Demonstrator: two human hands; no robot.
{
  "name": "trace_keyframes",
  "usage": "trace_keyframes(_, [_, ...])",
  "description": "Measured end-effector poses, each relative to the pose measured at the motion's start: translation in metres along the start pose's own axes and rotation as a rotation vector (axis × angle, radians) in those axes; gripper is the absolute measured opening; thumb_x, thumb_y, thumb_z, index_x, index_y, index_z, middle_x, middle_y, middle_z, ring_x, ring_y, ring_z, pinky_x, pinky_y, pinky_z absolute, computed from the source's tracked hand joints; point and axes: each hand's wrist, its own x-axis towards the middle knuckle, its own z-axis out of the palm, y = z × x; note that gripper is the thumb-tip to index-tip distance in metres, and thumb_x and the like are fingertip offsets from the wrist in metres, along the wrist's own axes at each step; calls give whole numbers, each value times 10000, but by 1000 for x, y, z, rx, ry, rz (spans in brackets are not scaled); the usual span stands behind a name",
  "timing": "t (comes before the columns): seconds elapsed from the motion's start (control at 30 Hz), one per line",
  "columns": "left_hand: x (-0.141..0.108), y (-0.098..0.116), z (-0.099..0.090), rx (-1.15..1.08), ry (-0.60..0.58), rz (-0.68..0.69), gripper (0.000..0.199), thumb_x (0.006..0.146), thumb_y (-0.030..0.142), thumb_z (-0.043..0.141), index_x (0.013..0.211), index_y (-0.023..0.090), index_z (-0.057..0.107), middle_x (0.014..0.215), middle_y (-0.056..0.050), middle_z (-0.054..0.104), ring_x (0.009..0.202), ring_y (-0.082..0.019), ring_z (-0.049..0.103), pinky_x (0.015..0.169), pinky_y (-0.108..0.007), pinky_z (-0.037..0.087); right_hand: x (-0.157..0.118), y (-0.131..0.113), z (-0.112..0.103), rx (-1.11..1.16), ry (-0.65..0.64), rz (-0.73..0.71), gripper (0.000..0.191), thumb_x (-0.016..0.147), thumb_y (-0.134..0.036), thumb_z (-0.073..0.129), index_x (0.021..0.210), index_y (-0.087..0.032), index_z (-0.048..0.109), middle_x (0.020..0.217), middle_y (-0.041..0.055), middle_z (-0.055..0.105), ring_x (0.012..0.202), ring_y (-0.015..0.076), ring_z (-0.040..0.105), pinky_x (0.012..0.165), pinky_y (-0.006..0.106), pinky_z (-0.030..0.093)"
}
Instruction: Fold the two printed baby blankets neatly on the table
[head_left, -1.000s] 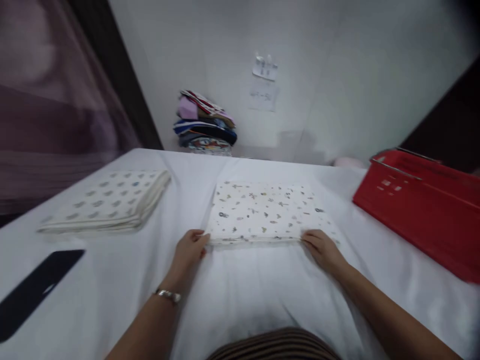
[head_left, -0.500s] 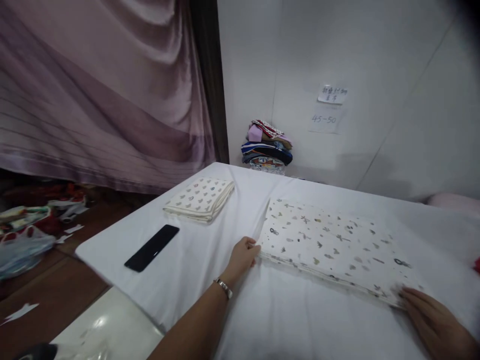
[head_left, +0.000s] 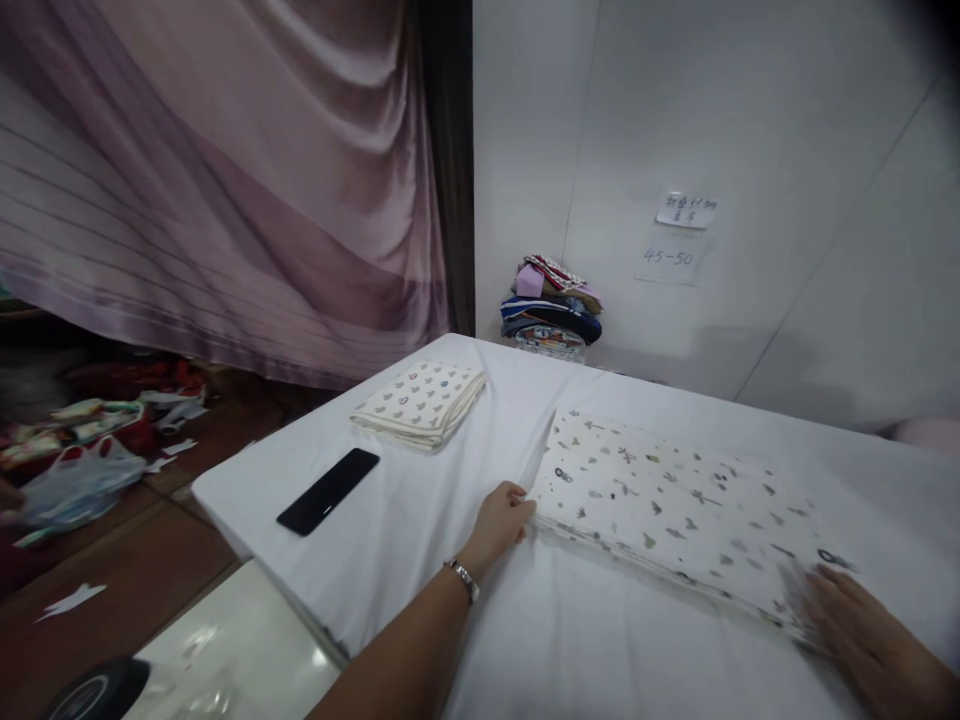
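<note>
A draped mauve curtain (head_left: 315,180) occupies the upper left of the frame, behind a white-covered table (head_left: 247,490). At centre-left, a black phone (head_left: 328,490) lies near a compact folded cloth (head_left: 424,398), finished by all appearances. At centre-right, the printed cloth (head_left: 667,510) lies flat in a layered rectangle; folding is judged well advanced, with evenness at its near right corner unconfirmed. The left hand (head_left: 491,525) pinches its near left corner between thumb and curled fingers. At lower right, the right hand (head_left: 870,625) meets the near right corner, fingers extended and seemingly together; blur conceals any grip.
</note>
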Motion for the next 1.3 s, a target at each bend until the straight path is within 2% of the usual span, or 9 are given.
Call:
trace_keyframes(0.1, [0, 1, 0, -3, 8, 2, 167, 750, 228, 554, 889, 171, 481, 626, 59, 517, 372, -62, 468, 364, -195, 330, 3, -16, -6, -109, -273, 223, 381, 728, -541, 511, 970, -327, 713, 1263, 149, 549, 1194, 342, 473, 983, 511, 410])
trace_keyframes(0.2, [1, 0, 0, 9, 1, 11, 162, 760, 234, 547, 896, 171, 485, 617, 63, 509, 374, -64, 469, 377, -200, 336, 17, -45, -12, -136, -354, 307, 519, 773, -556, 437, 1120, -239, 656, 1373, 121, 447, 1280, 304, 389, 1013, 459, 413])
trace_keyframes(0.33, [3, 0, -1, 27, -8, 25, 181, 760, 261, 548, 908, 171, 495, 607, 60, 517, 386, -73, 482, 395, -207, 349, 58, -107, 5, -144, -366, 213, 567, 836, -531, 373, 1262, -203, 551, 1434, 82, 377, 1352, 284, 271, 993, 453, 423])
trace_keyframes(0.57, [4, 4, -1, -12, 7, -7, 279, 696, 325, 608, 903, 171, 503, 578, 55, 536, 378, -92, 479, 378, -217, 344, 120, -207, 88, -133, -486, -100, 572, 919, -496, 298, 1408, -203, 354, 1502, 69, 241, 1395, 231, 157, 1122, 463, 149])
trace_keyframes(0.77, [6, 3, -2, -59, -2, -1, 377, 631, 403, 634, 900, 172, 507, 576, 52, 534, 405, -108, 497, 388, -226, 367, 121, -213, 134, -239, -649, -57, 592, 922, -481, 302, 1405, -141, 343, 1510, 124, 204, 1399, 257, 117, 1110, 476, 88])
trace_keyframes(1.03, [3, 13, 0, -84, 30, -73, 424, 593, 409, 640, 920, 171, 513, 586, 35, 541, 438, -122, 510, 386, -228, 373, 115, -211, 128, -219, -619, -62, 611, 927, -502, 269, 1428, -153, 294, 1525, 113, 149, 1407, 243, 64, 1114, 453, 64])
trace_keyframes(1.17, [-1, 19, 3, -76, 42, -39, 452, 593, 441, 625, 937, 170, 515, 651, 10, 568, 528, -150, 565, 418, -239, 408, 118, -215, 129, -201, -649, -48, 547, 921, -448, 332, 1383, -160, 378, 1515, 121, 188, 1402, 273, 85, 1105, 490, 86])
trace_keyframes(1.23, [-2, 21, 4, -81, 50, -23, 451, 589, 445, 621, 931, 170, 514, 671, 1, 572, 587, -166, 585, 437, -246, 430, 125, -223, 132, -133, -575, -63, 492, 888, -378, 428, 1331, -165, 450, 1497, 127, 246, 1393, 283, 132, 1100, 485, 134])
trace_keyframes(1.3, [-3, 23, 5, -99, 65, -8, 453, 581, 445, 627, 924, 172, 516, 669, 4, 566, 634, -174, 588, 470, -256, 459, 135, -238, 139, 23, -521, -25, 420, 867, -335, 469, 1251, -176, 529, 1393, 128, 433, 1305, 266, 350, 1052, 435, 282])
